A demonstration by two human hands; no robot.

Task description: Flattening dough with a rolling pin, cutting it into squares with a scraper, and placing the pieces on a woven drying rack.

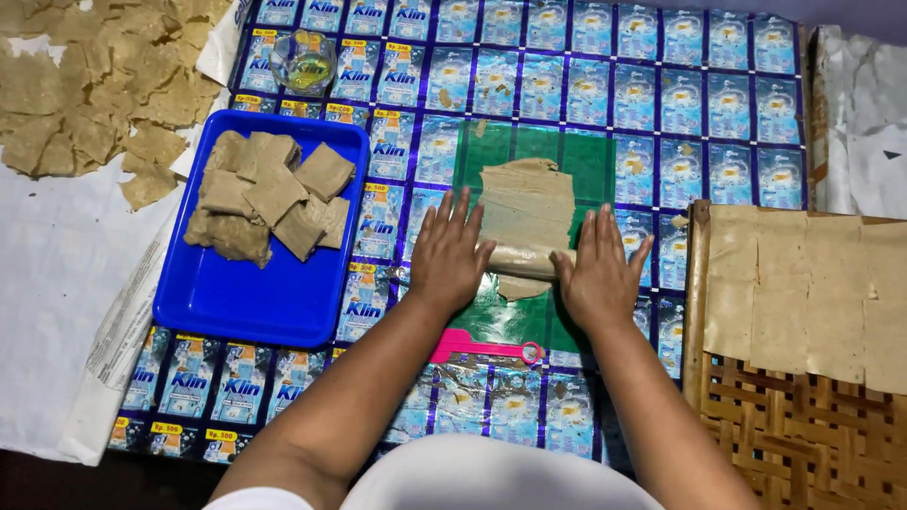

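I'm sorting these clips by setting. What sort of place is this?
Probably a home or small workshop for handmade snacks, worked at floor level: both hands roll dough on a green sheet, a blue tray holds dough squares, and thin sheets lie on a woven rack.

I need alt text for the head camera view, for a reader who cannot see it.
Two bare hands, left hand and right hand, press a dough-covered roller over a thin tan dough sheet on a green plastic sheet. A blue tray of dough squares lies left, a woven tray of flat sheets right.
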